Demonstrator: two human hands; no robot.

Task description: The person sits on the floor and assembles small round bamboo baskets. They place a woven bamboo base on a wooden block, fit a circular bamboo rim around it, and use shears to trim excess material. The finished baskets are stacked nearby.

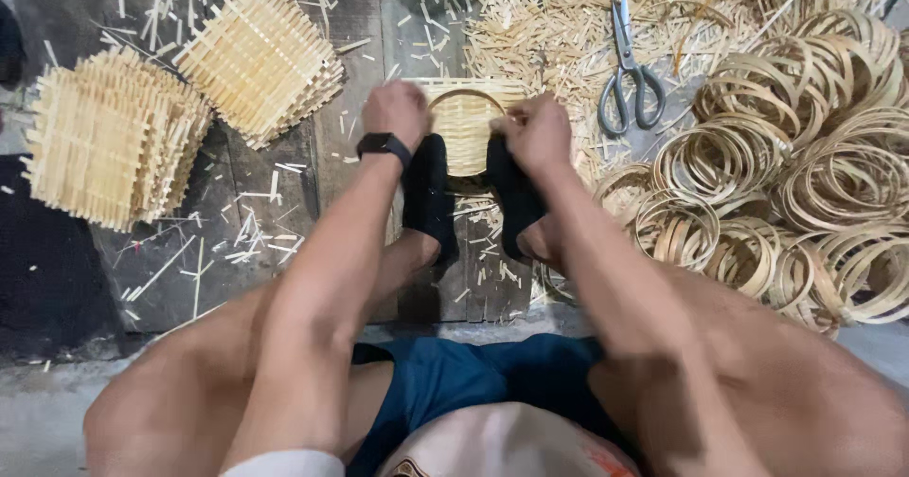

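Note:
A square woven bamboo mat with a round bamboo hoop (464,128) pressed on it lies on the wooden floor between my two feet in black socks. My left hand (396,109), with a black watch on the wrist, grips the mat's left edge. My right hand (536,130) grips its right edge, fingers curled over the hoop's rim. Both feet pin the near side of the mat.
Two stacks of woven bamboo squares (112,136) (260,58) lie at the left. A heap of bamboo hoops (805,174) fills the right side. Scissors (629,70) rest on a pile of bamboo offcuts (549,22) behind. Loose slivers litter the dark boards.

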